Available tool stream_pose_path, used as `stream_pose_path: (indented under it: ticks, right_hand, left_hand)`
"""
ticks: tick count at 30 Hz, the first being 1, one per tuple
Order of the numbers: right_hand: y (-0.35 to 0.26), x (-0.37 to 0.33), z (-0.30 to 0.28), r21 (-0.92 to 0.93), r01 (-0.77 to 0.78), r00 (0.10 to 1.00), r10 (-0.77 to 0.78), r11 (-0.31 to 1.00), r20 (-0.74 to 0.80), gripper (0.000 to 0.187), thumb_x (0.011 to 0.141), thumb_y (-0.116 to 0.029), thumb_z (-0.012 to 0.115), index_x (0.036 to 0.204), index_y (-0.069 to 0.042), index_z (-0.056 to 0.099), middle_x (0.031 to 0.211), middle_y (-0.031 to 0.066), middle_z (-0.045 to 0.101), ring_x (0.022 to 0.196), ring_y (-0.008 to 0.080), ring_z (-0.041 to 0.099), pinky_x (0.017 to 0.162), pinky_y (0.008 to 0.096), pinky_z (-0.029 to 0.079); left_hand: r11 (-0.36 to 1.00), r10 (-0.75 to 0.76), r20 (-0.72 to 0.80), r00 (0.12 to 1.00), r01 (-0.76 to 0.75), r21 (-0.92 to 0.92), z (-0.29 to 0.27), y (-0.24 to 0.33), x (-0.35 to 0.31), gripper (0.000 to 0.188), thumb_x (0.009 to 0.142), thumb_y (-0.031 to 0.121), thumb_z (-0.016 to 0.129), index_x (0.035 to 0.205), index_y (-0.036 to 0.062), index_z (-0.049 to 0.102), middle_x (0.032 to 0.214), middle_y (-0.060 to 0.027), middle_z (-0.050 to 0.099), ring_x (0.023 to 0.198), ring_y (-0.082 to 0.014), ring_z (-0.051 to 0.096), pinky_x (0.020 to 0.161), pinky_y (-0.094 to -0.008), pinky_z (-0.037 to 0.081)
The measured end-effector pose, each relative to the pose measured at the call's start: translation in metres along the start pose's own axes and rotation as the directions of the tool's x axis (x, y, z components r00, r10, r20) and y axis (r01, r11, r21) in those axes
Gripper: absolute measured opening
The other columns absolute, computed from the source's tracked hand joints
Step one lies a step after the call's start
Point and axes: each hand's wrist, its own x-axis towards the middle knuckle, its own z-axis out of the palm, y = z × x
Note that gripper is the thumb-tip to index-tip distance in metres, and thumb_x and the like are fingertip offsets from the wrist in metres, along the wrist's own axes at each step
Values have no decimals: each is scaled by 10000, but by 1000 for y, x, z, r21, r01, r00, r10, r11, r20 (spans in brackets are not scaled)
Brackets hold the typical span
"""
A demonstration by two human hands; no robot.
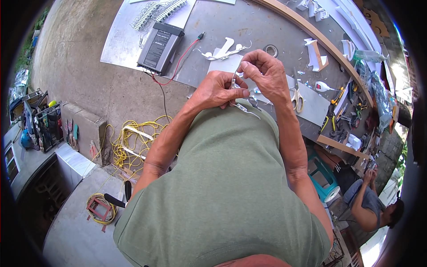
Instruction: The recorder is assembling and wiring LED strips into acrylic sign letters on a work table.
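Note:
Close to my body, over the near edge of the grey worktable (209, 33), my left hand (217, 91) is closed on a short string of small LED modules (241, 107). One module and a loose wire end hang below its fingers. With thumb and forefinger, my right hand (267, 73) pinches the thin wire rising from the string. Just beyond the hands lies a white cut-out piece (224, 49) with LED modules and wires on it. A roll of tape (271, 50) and a pair of scissors (297, 101) are near my right hand.
A black power supply (161, 48) with red and black leads stands left of the hands; coiled LED strings (155, 14) lie behind it. On the right are a glue bottle (324, 86), pliers (330, 116) and a teal stool (322, 173). Another person (367, 200) sits there. Yellow cord (122, 147) tangles on the floor.

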Motion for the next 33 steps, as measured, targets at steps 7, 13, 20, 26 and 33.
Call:
stream_pose_path:
  ticks: [7, 13, 20, 26, 33]
  right_hand:
    - [11, -9, 3, 206, -10, 998, 22, 978, -56, 163, 936, -123, 691, 999, 27, 696, 820, 50, 710, 704, 81, 624, 646, 237, 516]
    - [13, -13, 4, 264, -62, 995, 82, 963, -64, 166, 949, -133, 684, 1016, 17, 708, 802, 37, 708, 703, 76, 624, 638, 230, 517]
    - [16, -20, 9, 287, -94, 988, 124, 953, -88, 183, 939, -147, 704, 1015, 18, 726, 800, 36, 710, 696, 76, 625, 619, 224, 510]
    - [24, -25, 9, 243, -148, 982, 172, 959, -80, 178, 937, -135, 700, 1025, 18, 725, 834, 42, 720, 701, 76, 631, 626, 222, 521]
    - [27, -24, 9, 274, -147, 983, 171, 950, -63, 181, 940, -133, 689, 1031, 22, 711, 840, 51, 724, 718, 77, 644, 634, 217, 525]
  left_hand:
    - [1000, -10, 14, 1000, 10, 17, 3, -1, 3, 249, 837, 247, 816, 954, 40, 743, 554, -14, 614, 452, -60, 551, 407, -237, 396]
    - [904, 335, -217, 917, -248, 348, 14, -13, 5, 339, 839, 247, 813, 1077, 25, 719, 735, -52, 706, 686, -111, 664, 615, -275, 522]
    - [949, 315, -387, 867, -286, 131, 14, -6, 0, 243, 882, 165, 766, 1064, 8, 732, 868, -95, 762, 768, -128, 714, 683, -266, 560]
    - [990, 114, -389, 914, -136, -27, 14, -10, 0, 179, 891, 148, 760, 1003, 9, 751, 827, -61, 753, 738, -96, 696, 650, -235, 545]
    - [960, 30, -335, 942, -121, -253, 8, -18, 2, 183, 872, 130, 772, 982, -13, 743, 864, -101, 745, 735, -130, 697, 649, -245, 547]
